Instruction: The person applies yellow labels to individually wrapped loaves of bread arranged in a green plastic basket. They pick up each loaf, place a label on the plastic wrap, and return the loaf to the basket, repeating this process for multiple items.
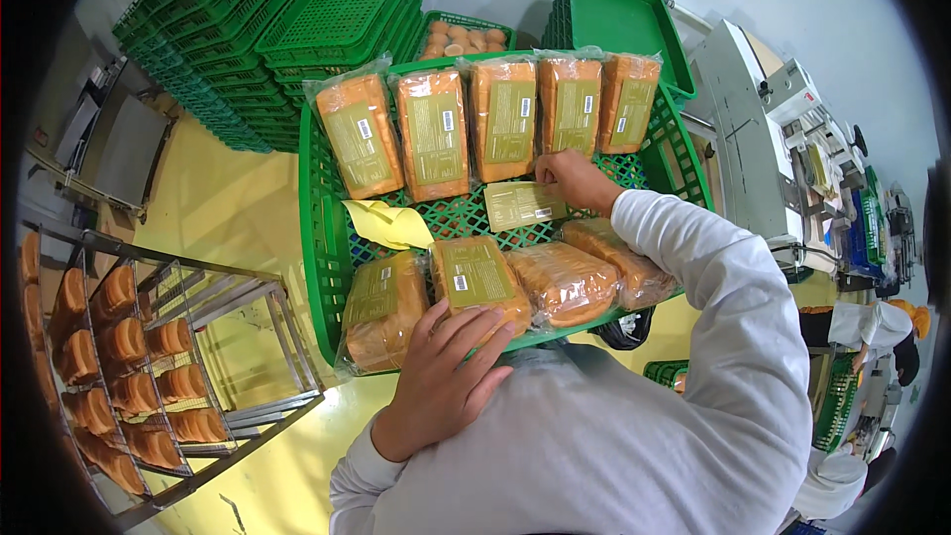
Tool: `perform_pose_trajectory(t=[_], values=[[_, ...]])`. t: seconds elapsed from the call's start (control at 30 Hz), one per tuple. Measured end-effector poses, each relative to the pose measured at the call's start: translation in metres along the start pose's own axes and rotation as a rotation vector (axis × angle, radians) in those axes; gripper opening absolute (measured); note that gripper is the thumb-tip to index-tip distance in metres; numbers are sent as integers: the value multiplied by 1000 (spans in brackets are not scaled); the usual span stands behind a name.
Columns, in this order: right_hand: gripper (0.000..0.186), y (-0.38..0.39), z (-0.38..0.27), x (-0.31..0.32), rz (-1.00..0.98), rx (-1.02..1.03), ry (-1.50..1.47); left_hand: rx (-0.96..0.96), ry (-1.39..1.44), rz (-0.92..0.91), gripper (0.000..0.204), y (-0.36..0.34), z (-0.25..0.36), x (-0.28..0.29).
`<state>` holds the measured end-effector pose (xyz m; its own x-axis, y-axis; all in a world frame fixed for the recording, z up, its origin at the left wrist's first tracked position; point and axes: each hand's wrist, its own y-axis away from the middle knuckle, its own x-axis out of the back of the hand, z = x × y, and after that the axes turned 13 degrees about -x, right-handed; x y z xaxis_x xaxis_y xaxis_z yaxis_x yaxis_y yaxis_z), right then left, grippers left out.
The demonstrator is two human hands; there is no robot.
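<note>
Near the crate edge (pixel 540 337), a loaf (pixel 485 287) is touched by the spread left hand (pixel 448 376); at the open gap, the right hand (pixel 578 181) is curled, grip unclear.

Counted: 1 crate (pixel 319 267) holding 9 loaves (pixel 563 282), 5 in the far row, 4 in the near. Labels (pixel 511 124) visible on loaves: 7; loose label (pixel 517 208): 1. Hands (pixel 436 384): 2. Rack (pixel 238 452): 1. Stacked crates (pixel 332 15): too overlapped to count.
</note>
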<state>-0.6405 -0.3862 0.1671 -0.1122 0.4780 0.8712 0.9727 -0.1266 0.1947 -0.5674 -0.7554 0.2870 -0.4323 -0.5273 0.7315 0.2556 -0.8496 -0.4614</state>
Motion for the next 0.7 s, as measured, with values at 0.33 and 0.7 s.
perform_pose_trajectory(t=[0.33,0.7], values=[[23,2,-7,-1,82,58,272,16,1,-30,51,-6,1,-2],[66,19,-36,-14,-68,240,476,38,6,-6,53,-4,2,-4]])
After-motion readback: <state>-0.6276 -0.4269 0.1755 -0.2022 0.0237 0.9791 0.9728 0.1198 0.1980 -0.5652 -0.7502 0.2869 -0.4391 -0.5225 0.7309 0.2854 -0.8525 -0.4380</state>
